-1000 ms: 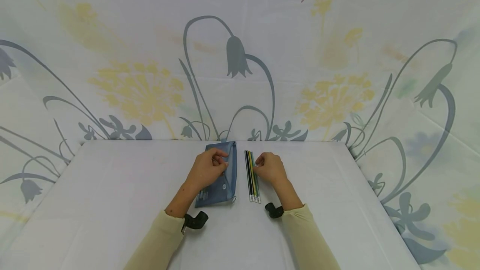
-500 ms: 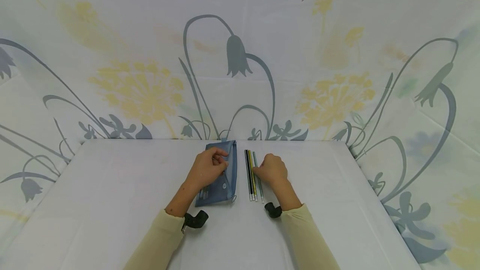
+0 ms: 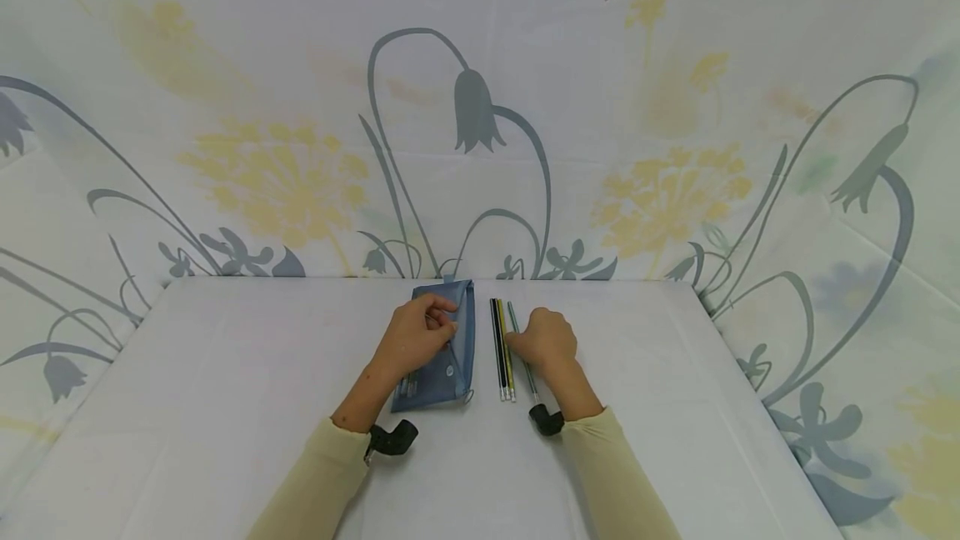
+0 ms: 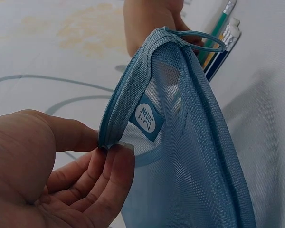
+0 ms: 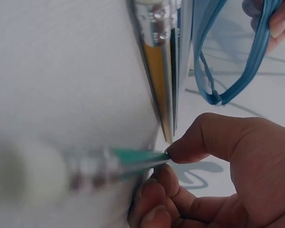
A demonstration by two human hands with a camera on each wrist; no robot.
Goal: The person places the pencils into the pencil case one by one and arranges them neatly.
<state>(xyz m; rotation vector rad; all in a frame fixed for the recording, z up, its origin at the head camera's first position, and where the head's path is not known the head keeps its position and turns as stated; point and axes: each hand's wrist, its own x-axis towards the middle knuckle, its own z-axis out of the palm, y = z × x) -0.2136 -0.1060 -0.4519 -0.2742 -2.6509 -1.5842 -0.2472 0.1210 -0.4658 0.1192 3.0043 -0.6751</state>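
Observation:
My left hand [image 3: 415, 333] pinches the edge of a blue mesh zip pouch [image 3: 437, 387] between thumb and fingers. In the left wrist view, the pouch [image 4: 190, 156] stands propped up and shows a small tag with a white oval. With thumb and fingertips my right hand [image 3: 547, 342] pinches a green pencil [image 5: 133, 159], whose blurred white eraser end points at the right wrist camera. Just left of it, several pencils [image 3: 501, 369], black and yellow among them, lie side by side on the table, erasers toward me.
White cloth covers the table [image 3: 262, 373]. Behind it rises a flower-printed backdrop [image 3: 480, 190], meeting the table's far edge just beyond the pouch. A black camera mount [image 3: 393, 438] sits at the left wrist, another mount [image 3: 546, 420] at the right.
The green pencil has come away from the row, its eraser end swinging right toward the right wrist. My right hand has shifted slightly right. The left hand and pouch stay in place.

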